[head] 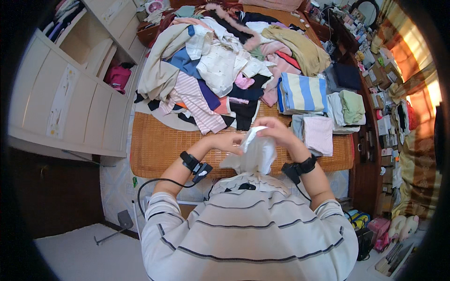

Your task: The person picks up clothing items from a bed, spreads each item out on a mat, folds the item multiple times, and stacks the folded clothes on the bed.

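Observation:
A thin white cloth garment (258, 154) hangs bunched in front of my chest, over the near edge of the bed mat (158, 147). My right hand (277, 132) pinches its upper folded edge between thumb and fingers. At the garment's left side is my left hand (226, 143), fingers spread and curved toward it; whether they grip the cloth cannot be told. Beyond my hands lies a heap of loose clothes, with a white patterned shirt (219, 68) on top and a pink striped garment (198, 102) trailing toward me.
Folded stacks lie at the right, among them a blue-and-cream striped cloth (304, 92), a pink striped one (318, 135) and a green one (351, 106). A white wardrobe (70, 95) stands left. A crowded dark wooden cabinet (367, 151) borders the bed's right side.

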Motion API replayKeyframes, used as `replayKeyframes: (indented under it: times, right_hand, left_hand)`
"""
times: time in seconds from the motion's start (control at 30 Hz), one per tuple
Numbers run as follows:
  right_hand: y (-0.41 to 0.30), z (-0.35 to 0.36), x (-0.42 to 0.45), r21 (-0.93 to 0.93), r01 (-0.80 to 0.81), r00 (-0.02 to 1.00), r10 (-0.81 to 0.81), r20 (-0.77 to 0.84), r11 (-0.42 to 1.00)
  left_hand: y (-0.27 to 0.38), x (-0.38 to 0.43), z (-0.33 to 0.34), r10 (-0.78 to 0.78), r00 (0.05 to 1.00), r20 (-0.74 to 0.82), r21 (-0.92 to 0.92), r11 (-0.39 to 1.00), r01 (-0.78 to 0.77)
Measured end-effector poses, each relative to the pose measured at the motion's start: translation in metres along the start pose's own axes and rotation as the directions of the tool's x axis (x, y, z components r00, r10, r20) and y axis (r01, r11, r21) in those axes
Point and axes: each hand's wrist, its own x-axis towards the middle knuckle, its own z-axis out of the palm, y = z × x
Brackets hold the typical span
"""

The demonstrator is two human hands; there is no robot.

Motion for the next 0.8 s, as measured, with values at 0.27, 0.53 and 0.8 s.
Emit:
replayKeyframes:
  times: [0.27,0.53,0.8]
  right_hand:
    - [-0.065,0.007,0.000,-0.186,0.112,0.987,-0.131,-0.091,0.976]
    - [-0.086,0.007,-0.013,-0.215,0.240,0.892,-0.302,-0.337,0.947]
    - [-0.089,0.004,-0.019,-0.130,0.353,0.720,-0.358,-0.595,0.926]
  left_hand:
    - [-0.035,0.006,0.017,-0.017,0.881,-0.472,0.016,0.999,0.028]
    - [-0.075,-0.031,0.006,-0.280,0.723,-0.631,-0.246,0.957,0.155]
    - [-0.096,-0.067,0.005,-0.115,0.707,-0.698,-0.265,0.958,-0.107]
